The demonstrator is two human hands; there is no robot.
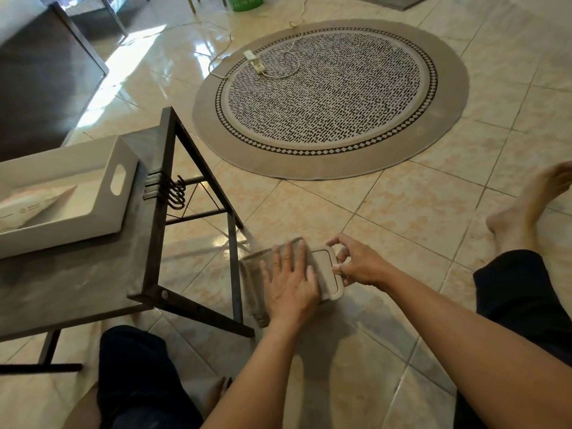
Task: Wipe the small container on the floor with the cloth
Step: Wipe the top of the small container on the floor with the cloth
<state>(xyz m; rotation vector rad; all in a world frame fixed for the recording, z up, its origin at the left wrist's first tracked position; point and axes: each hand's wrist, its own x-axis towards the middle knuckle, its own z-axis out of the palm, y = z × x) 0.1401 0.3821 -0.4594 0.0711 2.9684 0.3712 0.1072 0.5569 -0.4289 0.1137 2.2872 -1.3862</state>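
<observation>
Glossy beige floor tiles carry the small container (325,272), a flat grey-beige box with rounded corners and a recessed lid panel. It looks light, stiff and prone to slide, so pinning its edge seems wise. Right hand (359,264) pinches the container's right rim with curled fingers; left hand (291,280) lies flat, fingers spread, pressing the soft cloth (250,283) onto the container's left half, beside the table leg (233,267)
</observation>
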